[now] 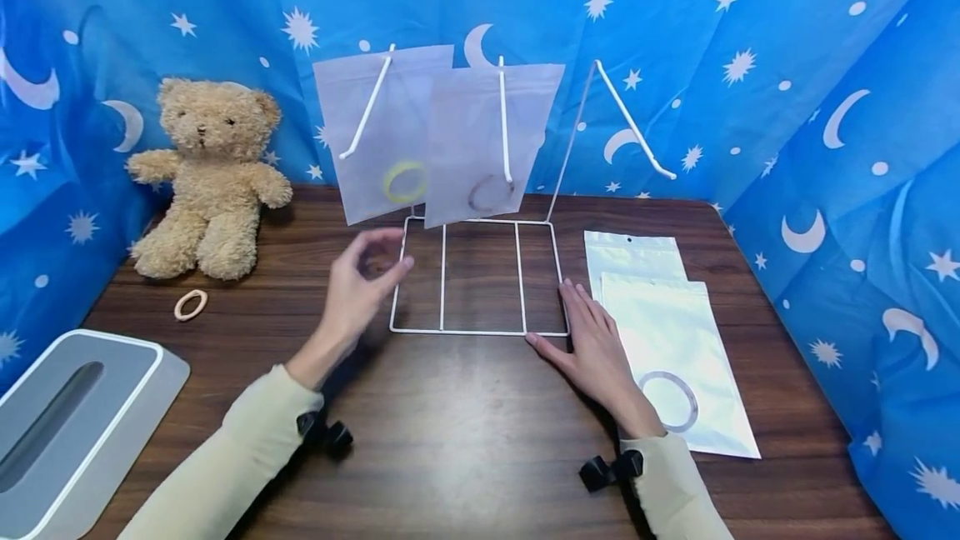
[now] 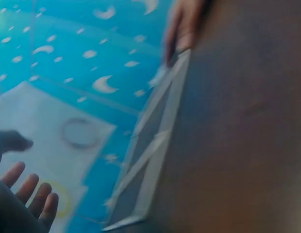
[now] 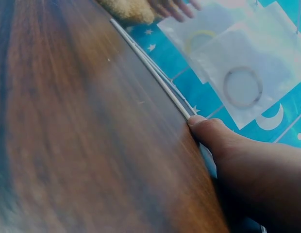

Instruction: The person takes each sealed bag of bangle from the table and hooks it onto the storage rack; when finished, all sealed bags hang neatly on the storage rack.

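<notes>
A white wire display rack stands on the table with three prongs. From its left prong hangs a translucent bag with a yellow ring in it. Another such bag, holding a brownish ring, hangs on the middle prong and overlaps the first. My left hand is in the air at the rack's left side, below the bags, with fingers loosely bent and nothing in them. Against the rack's front right corner rests my right hand, thumb at the front wire, fairly straight fingers along the right side wire.
Two pale flat bags lie overlapped at the right; the front bag shows a grey ring. A teddy bear sits at the back left, near a small light ring. A grey-topped tissue box occupies the left edge. Blue curtains surround the table.
</notes>
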A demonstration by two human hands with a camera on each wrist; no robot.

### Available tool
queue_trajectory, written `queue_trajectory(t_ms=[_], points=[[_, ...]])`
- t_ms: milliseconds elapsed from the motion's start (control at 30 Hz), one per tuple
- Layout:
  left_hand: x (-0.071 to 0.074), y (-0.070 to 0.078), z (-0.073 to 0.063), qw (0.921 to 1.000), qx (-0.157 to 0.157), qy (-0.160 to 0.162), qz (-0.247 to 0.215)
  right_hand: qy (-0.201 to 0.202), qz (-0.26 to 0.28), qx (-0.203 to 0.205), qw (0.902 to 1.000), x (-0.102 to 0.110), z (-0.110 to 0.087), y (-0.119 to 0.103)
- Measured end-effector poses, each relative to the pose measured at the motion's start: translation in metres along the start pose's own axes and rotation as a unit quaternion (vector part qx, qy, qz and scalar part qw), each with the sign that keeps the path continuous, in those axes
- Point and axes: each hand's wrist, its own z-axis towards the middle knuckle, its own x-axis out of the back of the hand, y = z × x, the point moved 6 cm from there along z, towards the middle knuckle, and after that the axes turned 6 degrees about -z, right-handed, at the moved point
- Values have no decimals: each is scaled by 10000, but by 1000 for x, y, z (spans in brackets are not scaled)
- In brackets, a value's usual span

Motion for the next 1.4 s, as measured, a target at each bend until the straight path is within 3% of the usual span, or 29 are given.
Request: queue_trajectory(t_ms=[100, 200, 267, 333, 400, 500, 600, 700, 1033, 1400], points=[[2, -25, -20, 9992, 335, -97, -174, 10, 17, -14, 10000, 0, -1, 2], [3, -43, -32, 9982, 454, -242, -297, 38, 15, -23, 10000, 0, -1, 3], [5, -51, -35, 9988, 298, -378, 55, 69, 22, -17, 10000, 0, -1, 2], [9, -56, -37, 9960, -68, -525, 726, 79, 27, 6, 10000, -1, 0, 1], [14, -60, -37, 9829, -530, -644, 1641, 72, 25, 20, 10000, -2, 1, -1], [17, -65, -36, 9516, -980, -795, 2801, 49, 19, 17, 10000, -2, 1, -2], [16, -70, -37, 9281, -992, -1029, 3437, 75, 9, 42, 10000, -1, 1, -3], [15, -75, -38, 9152, -864, -1241, 3737, 120, 2, 78, 9999, -1, 2, -3], [14, -82, -39, 8930, -626, -1506, 4195, 13, 11, -2, 10000, -3, 1, 0], [14, -82, -40, 8907, -594, -1527, 4241, -52, 21, -83, 10000, -4, 1, 0]])
